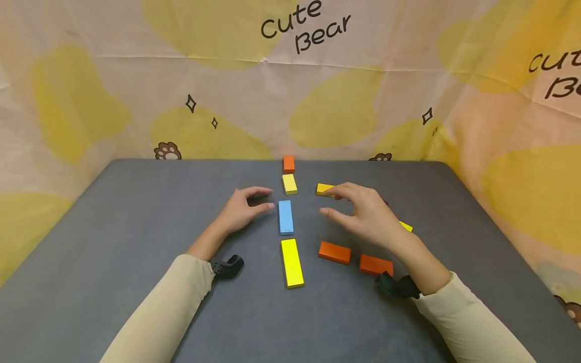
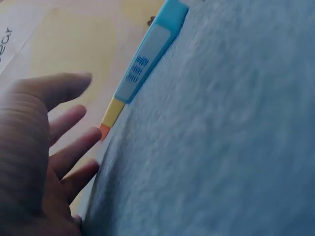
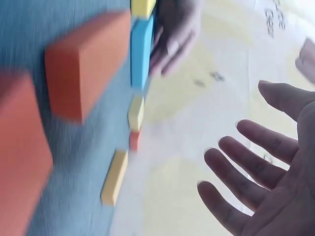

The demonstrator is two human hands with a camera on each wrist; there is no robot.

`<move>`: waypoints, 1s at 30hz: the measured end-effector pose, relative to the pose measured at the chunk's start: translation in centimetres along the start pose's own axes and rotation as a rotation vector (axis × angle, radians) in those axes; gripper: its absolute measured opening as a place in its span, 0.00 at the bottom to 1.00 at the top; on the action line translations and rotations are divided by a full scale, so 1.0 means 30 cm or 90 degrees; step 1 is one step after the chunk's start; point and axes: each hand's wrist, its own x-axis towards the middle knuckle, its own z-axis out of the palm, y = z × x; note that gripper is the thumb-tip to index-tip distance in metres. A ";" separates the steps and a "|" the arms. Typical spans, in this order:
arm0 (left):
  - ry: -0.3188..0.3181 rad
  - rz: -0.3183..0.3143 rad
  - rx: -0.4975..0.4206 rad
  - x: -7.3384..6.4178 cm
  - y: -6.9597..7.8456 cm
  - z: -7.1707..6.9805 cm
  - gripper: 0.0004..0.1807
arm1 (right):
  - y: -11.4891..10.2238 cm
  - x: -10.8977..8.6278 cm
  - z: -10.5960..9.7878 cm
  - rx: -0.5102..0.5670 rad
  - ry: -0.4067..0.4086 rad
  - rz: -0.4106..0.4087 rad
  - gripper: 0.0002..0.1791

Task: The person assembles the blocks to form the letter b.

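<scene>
While left hand (image 1: 238, 210) and right hand (image 1: 369, 214) are half-spread, holding nothing, blue block (image 1: 286, 218) lies between them on surface (image 1: 140, 222).

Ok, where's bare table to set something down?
Bare: table between its left edge and the left sleeve, and between it and the right sleeve, nearer than the long yellow block. Crowded: around the right hand, two orange blocks and two partly hidden yellow ones.
</scene>
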 end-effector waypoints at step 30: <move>-0.041 0.080 0.078 -0.005 0.013 0.057 0.21 | -0.097 -0.106 0.225 0.190 -0.115 -0.073 0.23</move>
